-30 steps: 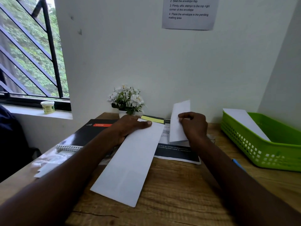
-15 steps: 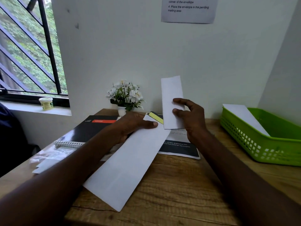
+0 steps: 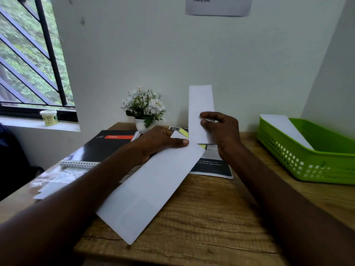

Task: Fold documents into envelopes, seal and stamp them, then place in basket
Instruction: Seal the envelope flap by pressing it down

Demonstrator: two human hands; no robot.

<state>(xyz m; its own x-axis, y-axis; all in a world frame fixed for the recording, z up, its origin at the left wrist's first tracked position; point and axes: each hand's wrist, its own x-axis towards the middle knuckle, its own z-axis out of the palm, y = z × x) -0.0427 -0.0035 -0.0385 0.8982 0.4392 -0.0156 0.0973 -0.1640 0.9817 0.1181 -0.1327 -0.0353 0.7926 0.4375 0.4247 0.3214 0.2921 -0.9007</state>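
Observation:
A long white envelope [image 3: 151, 191] lies slanted across the wooden desk [image 3: 207, 217]. My left hand [image 3: 159, 144] grips its far end, thumb on top. My right hand [image 3: 221, 131] pinches a narrow folded white document [image 3: 200, 110] and holds it upright just beyond the envelope's far end. A green plastic basket [image 3: 311, 162] stands at the right with a white envelope [image 3: 286, 129] leaning inside it.
A black spiral notebook [image 3: 99, 148] and a dark printed sheet [image 3: 211, 167] lie under the work. A small pot of white flowers [image 3: 144, 108] stands by the wall. Clear plastic wrapping with white paper [image 3: 53, 181] sits at the left edge. A small jar [image 3: 49, 117] is on the windowsill.
My right hand has lifted the folded document off the desk and turned it upright. My left hand has kept hold of the envelope's far end.

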